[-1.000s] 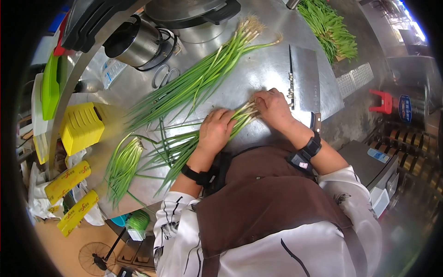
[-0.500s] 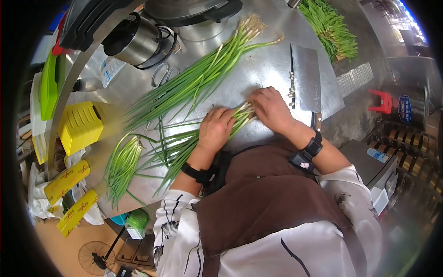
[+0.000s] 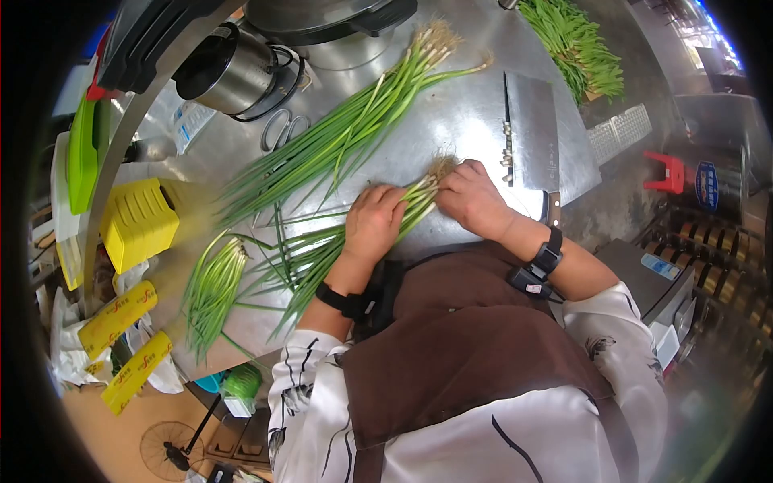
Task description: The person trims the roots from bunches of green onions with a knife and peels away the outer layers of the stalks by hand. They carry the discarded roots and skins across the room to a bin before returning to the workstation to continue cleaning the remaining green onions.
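Observation:
A bunch of scallions (image 3: 318, 258) lies across the steel table in front of me, its roots pointing up and right. My left hand (image 3: 375, 221) is closed round the stalks near their white ends. At the root end, the fingers of my right hand (image 3: 473, 197) are bent in and pinch the white parts; the fingertips are partly hidden. Stringy roots show just above those fingers. A larger pile of scallions (image 3: 338, 145) with roots on rests beyond my hands. To the left lies a small bundle of scallions (image 3: 216, 282) with white ends bare of long roots.
A cleaver (image 3: 533, 133) lies flat to the right of my hands. Scissors (image 3: 283, 129), a steel pot (image 3: 241, 76) and a large lidded cooker (image 3: 342, 48) stand at the back. On the left is a yellow container (image 3: 138, 224); leafy greens (image 3: 576, 52) lie far right.
My right hand has shifted slightly right and down along the root end, and the roots of the held scallions now show above it. My left hand has stayed nearly in place.

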`<state>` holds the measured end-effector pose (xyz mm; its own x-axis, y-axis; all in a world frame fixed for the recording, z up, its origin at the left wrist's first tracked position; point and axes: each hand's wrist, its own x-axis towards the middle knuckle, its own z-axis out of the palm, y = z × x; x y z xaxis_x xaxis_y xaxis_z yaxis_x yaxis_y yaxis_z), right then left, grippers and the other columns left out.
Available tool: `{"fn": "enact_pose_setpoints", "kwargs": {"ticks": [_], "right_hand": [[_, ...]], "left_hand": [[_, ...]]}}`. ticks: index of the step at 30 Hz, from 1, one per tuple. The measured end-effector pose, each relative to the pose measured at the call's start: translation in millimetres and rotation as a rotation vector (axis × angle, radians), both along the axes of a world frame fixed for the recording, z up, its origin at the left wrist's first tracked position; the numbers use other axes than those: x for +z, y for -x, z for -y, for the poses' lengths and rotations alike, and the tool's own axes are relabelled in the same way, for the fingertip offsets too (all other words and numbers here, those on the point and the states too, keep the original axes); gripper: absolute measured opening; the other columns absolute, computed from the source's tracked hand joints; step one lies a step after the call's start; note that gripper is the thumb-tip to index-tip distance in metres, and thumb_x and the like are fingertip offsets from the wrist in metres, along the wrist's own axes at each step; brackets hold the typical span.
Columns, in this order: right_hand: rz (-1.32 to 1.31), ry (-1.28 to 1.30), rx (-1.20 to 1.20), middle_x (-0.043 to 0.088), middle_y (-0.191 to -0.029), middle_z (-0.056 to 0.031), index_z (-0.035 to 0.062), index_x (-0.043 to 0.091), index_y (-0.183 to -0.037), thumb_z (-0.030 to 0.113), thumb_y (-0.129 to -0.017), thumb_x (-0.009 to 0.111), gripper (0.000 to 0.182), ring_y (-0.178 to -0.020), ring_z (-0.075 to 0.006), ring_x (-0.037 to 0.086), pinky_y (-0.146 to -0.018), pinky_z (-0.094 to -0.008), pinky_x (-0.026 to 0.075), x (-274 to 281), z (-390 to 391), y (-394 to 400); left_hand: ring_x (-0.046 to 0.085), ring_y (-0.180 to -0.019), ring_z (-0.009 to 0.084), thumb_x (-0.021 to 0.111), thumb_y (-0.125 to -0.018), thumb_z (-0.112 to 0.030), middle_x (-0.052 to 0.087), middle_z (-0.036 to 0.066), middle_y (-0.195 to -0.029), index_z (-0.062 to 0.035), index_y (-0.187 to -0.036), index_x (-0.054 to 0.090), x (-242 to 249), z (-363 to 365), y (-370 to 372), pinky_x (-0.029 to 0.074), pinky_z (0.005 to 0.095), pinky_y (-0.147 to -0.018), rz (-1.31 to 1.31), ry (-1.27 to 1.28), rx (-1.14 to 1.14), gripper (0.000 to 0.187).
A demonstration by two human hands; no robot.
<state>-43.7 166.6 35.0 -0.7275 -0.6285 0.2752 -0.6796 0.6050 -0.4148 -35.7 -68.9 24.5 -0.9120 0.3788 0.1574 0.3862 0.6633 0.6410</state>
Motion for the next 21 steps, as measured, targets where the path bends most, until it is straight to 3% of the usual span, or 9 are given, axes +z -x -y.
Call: {"fn": "enact_pose_setpoints", "kwargs": {"ticks": [10,13,16,19,21], "right_hand": [[0.231,0.117,-0.188,0.060,-0.096,-0.0087,0.0066,0.067,-0.091,0.006,-0.078,0.071,0.014,-0.093,-0.0304,0.057,-0.083,-0.0392,0.046,-15,-10,-8],[0.271,0.253,-0.315,0.060,-0.096,-0.0124,0.0044,0.066,-0.099,0.004,-0.081,0.068,0.017,-0.091,-0.0340,0.058,-0.081,-0.0424,0.049,-15,-13,-11],[0.283,0.287,-0.456,0.059,-0.093,-0.0130,0.0045,0.065,-0.101,0.003,-0.082,0.064,0.019,-0.091,-0.0339,0.058,-0.080,-0.0421,0.049,-14,-13,-9],[0.266,0.164,-0.492,0.061,-0.093,-0.0131,0.0037,0.067,-0.103,0.004,-0.084,0.062,0.020,-0.091,-0.0332,0.059,-0.080,-0.0405,0.050,-24,-3,-4],[0.263,0.026,-0.470,0.063,-0.098,-0.0158,0.0028,0.068,-0.104,0.005,-0.085,0.061,0.021,-0.097,-0.0353,0.060,-0.084,-0.0421,0.051,-24,0,-2]], "left_hand": [[0.062,-0.098,0.0312,0.070,-0.082,-0.012,0.067,0.009,-0.101,-0.0065,-0.102,0.067,-3,1,-2,0.051,0.0407,-0.086,0.018,0.029,-0.033,0.020],[0.056,-0.112,0.0340,0.073,-0.080,-0.020,0.061,0.014,-0.118,-0.0050,-0.113,0.062,5,0,-2,0.046,0.0451,-0.096,0.035,0.093,-0.081,0.038],[0.047,-0.125,0.0384,0.080,-0.075,-0.029,0.049,0.018,-0.138,-0.0016,-0.134,0.049,24,-6,-7,0.038,0.0484,-0.106,0.098,0.176,-0.120,0.072],[0.038,-0.134,0.0391,0.080,-0.074,-0.035,0.038,0.021,-0.148,0.0011,-0.145,0.035,21,-13,-11,0.031,0.0492,-0.112,0.122,0.273,-0.202,0.092],[0.038,-0.135,0.0388,0.079,-0.075,-0.035,0.038,0.021,-0.149,0.0025,-0.147,0.033,15,-15,-12,0.030,0.0495,-0.113,0.105,0.336,-0.203,0.093]]}}
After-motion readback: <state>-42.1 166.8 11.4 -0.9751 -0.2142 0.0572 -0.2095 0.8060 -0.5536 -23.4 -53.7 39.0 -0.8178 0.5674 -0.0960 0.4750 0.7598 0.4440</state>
